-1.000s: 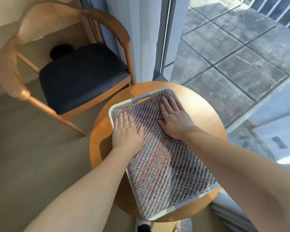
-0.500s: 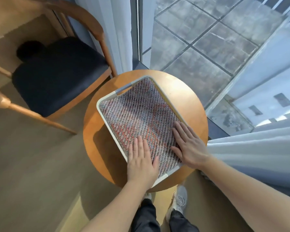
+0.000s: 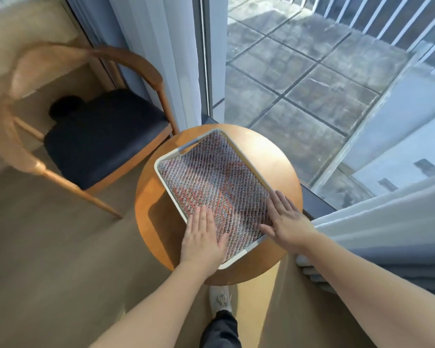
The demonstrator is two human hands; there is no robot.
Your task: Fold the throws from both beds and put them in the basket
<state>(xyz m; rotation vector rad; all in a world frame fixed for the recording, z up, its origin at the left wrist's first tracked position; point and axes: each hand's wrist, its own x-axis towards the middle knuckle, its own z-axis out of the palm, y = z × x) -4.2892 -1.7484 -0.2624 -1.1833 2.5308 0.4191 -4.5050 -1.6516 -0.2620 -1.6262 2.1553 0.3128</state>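
A folded woven throw (image 3: 216, 182), grey with orange-red patches, lies flat inside a white rectangular basket (image 3: 165, 183) on a round wooden side table (image 3: 271, 156). My left hand (image 3: 202, 239) rests palm down, fingers straight, on the throw's near left corner and over the basket's rim. On the throw's near right edge my right hand (image 3: 285, 219) lies flat with its fingers apart. Neither hand grips anything.
A wooden armchair (image 3: 86, 136) with a dark blue seat stands left of the table. White curtains (image 3: 377, 237) hang at the right and behind, by a glass door to a tiled balcony. My shoe (image 3: 220, 298) shows on the wood floor below the table.
Both hands have slid from the far end of the throw back to its near end, staying flat on it. My view has pulled back and tilted.
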